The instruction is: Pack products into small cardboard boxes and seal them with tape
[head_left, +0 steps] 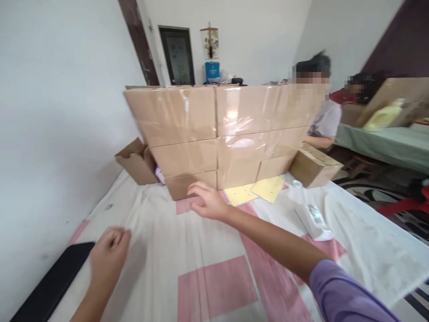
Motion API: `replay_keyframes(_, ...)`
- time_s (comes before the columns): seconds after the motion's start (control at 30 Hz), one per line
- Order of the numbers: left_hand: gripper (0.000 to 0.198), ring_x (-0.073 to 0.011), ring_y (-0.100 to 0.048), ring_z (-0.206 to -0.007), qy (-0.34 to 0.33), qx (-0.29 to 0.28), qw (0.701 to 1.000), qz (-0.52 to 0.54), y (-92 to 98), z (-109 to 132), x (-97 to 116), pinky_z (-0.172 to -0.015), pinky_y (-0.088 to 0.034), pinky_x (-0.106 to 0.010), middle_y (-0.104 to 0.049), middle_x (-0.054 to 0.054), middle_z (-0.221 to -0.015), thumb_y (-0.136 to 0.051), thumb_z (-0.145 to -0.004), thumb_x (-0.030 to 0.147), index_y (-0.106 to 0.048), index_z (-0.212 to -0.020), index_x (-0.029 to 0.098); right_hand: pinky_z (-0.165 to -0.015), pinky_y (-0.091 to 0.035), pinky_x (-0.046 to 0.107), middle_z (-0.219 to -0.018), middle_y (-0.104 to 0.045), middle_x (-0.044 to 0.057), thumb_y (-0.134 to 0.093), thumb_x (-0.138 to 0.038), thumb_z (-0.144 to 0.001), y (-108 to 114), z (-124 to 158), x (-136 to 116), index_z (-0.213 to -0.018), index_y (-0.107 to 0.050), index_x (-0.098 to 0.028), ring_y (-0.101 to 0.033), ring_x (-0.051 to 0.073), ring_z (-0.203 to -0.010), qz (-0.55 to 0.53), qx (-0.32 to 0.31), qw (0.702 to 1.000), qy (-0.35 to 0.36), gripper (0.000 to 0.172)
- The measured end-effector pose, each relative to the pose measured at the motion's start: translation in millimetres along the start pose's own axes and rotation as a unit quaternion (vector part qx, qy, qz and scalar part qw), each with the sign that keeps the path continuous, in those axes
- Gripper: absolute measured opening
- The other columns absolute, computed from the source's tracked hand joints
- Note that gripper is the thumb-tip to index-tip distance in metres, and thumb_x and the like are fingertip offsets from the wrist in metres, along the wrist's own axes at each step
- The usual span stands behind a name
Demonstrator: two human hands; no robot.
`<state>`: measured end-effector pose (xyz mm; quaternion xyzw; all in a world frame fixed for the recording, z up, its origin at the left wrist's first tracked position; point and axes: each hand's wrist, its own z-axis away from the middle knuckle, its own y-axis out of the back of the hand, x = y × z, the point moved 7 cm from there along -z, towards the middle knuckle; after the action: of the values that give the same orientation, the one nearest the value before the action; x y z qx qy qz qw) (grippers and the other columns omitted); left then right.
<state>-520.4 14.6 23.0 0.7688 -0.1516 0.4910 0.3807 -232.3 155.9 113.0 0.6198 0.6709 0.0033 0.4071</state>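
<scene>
My left hand [112, 246] is curled into a loose fist above the white and pink tablecloth [161, 259], with nothing visible in it. Just right of the middle of the view, my right hand [208, 201] reaches forward, its fingers bent and the thumb apart, holding nothing. It is in front of the lower edge of a wide wall of cardboard boxes [187, 156] bound with clear tape. Whether its fingertips touch the cardboard I cannot tell. Two yellow sheets [270, 188] lie to the right of this hand, at the foot of the boxes.
An open carton [137, 163] stands at the left, another box [315, 165] at the right. Near that box lies a white packet [314, 222]. A black object [53, 281] rests beside the left wall. A person [325, 116] is behind the boxes; a second table [385, 143] stands beyond.
</scene>
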Motion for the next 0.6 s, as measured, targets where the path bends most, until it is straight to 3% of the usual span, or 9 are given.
replay_keyframes(0.07, 0.031, -0.0291, -0.060, -0.098, -0.065, 0.054, 0.995, -0.051, -18.5, -45.2, 1.8, -0.092, -0.053, -0.047, -0.057, -0.001, -0.095, -0.071, -0.073, 0.048, -0.051, -0.081, 0.026, -0.115, -0.045, 0.040, -0.137, -0.062, 0.016, -0.060, -0.030, -0.087, -75.8, -23.1, 0.1, -0.119, -0.064, -0.019, -0.059, 0.025, -0.131, -0.057, -0.028, 0.998, -0.028, 0.034)
replay_keyframes(0.13, 0.060, -0.0335, -0.060, -0.110, -0.062, 0.090, 0.993, -0.038, -42.0, -91.9, -3.5, -0.098, -0.051, -0.051, -0.057, -0.011, -0.121, -0.078, -0.063, 0.051, -0.053, -0.109, 0.022, -0.124, -0.035, 0.042, -0.157, -0.046, 0.019, -0.062, -0.032, -0.086, -129.9, -45.5, 12.5, -0.136, -0.057, -0.015, -0.043, 0.028, -0.149, -0.084, 0.000, 0.991, -0.101, 0.053)
replay_keyframes(0.2, 0.086, -0.0391, -0.055, -0.127, -0.032, 0.119, 0.992, -0.021, -63.2, -133.9, -11.0, -0.106, -0.046, -0.055, -0.053, -0.021, -0.137, -0.084, -0.060, 0.053, -0.047, -0.129, 0.017, -0.128, -0.027, 0.045, -0.165, -0.034, 0.019, -0.060, -0.029, -0.087, -162.6, -64.8, 33.3, -0.146, -0.048, -0.012, -0.028, 0.028, -0.158, -0.093, 0.071, 0.974, -0.194, 0.062)
replay_keyframes(0.3, 0.100, -0.0438, -0.050, -0.137, 0.027, 0.148, 0.989, 0.008, -87.2, -183.3, -25.0, -0.112, -0.040, -0.060, -0.051, -0.025, -0.145, -0.088, -0.062, 0.058, -0.041, -0.141, 0.018, -0.130, -0.024, 0.047, -0.165, -0.035, 0.017, -0.054, -0.023, -0.090, -187.9, -86.0, 65.1, -0.154, -0.037, -0.012, -0.026, 0.026, -0.158, -0.110, 0.161, 0.941, -0.277, 0.067)
replay_keyframes(0.4, 0.100, -0.0394, -0.046, -0.143, 0.015, 0.160, 0.983, 0.084, -104.2, -222.2, -37.2, -0.116, -0.039, -0.054, -0.047, -0.026, -0.151, -0.081, -0.074, 0.058, -0.030, -0.150, 0.018, -0.130, -0.023, 0.051, -0.166, -0.034, 0.018, -0.051, -0.022, -0.091, -201.3, -95.8, 95.5, -0.158, -0.024, -0.013, -0.025, 0.025, -0.158, -0.117, 0.196, 0.922, -0.314, 0.074)
replay_keyframes(0.5, 0.073, -0.0320, -0.055, -0.133, -0.034, 0.129, 0.981, 0.137, -118.0, -253.4, -50.4, -0.111, -0.044, -0.047, -0.057, -0.024, -0.137, -0.062, -0.092, 0.057, -0.036, -0.145, 0.015, -0.130, -0.018, 0.057, -0.166, -0.031, 0.020, -0.047, -0.018, -0.089, -212.7, -96.9, 117.2, -0.158, -0.020, -0.014, -0.013, 0.026, -0.161, -0.114, 0.201, 0.919, -0.320, 0.074)
replay_keyframes(0.6, 0.045, -0.0289, -0.059, -0.118, -0.058, 0.115, 0.983, 0.133, -121.6, -271.0, -66.0, -0.109, -0.045, -0.045, -0.065, -0.016, -0.115, -0.050, -0.098, 0.059, -0.058, -0.114, 0.018, -0.130, -0.011, 0.062, -0.165, -0.030, 0.020, -0.048, -0.016, -0.086, -223.0, -97.4, 125.2, -0.155, -0.021, -0.017, -0.004, 0.027, -0.162, -0.120, 0.198, 0.926, -0.297, 0.074)
